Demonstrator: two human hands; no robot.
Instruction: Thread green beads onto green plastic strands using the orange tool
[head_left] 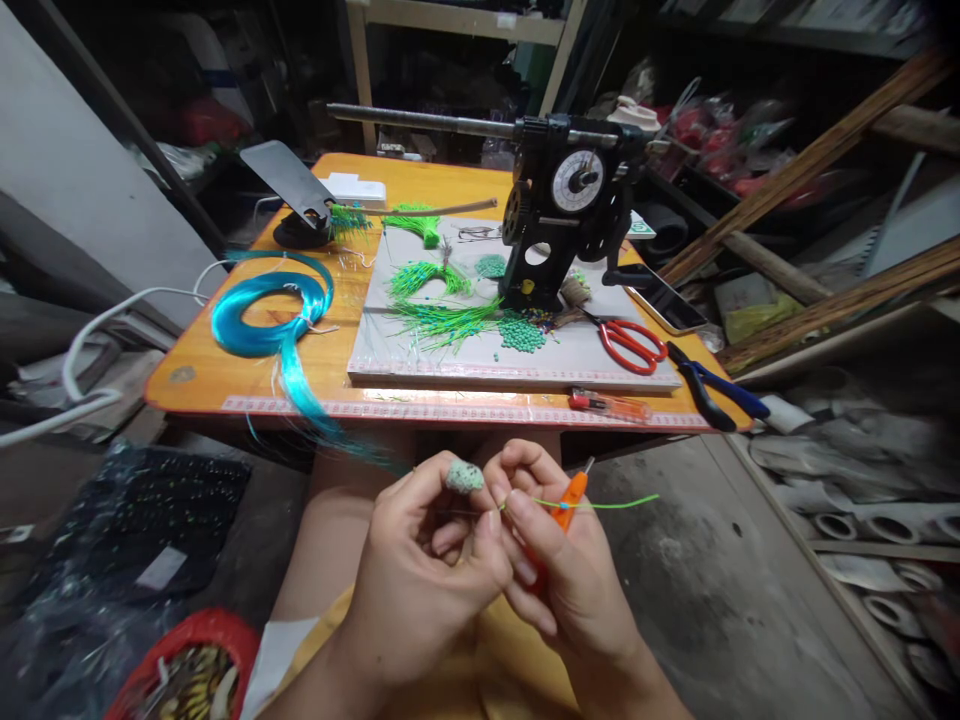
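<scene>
Over my lap, my left hand [431, 555] and my right hand [574, 560] meet fingertip to fingertip. A green line [626, 504] leaves the pinch between my right thumb and fingers and points right, carrying a small blue bead [564, 506]. Held within my right hand is an orange-handled tool [574, 492] with a short metal tip; its lower part is hidden by the fingers. My left thumb and finger pinch a thin thread where the hands meet. A speckled green wrap [465, 476] covers my left index fingertip.
On the wooden table [195, 385] lie a blue fibre coil [247, 315], a grey board [367, 365], green strand bundles [446, 322], green beads [523, 334], red-handled scissors [634, 346], pliers [709, 385] and a cutter [607, 404]. A black cranked device [551, 215] stands behind.
</scene>
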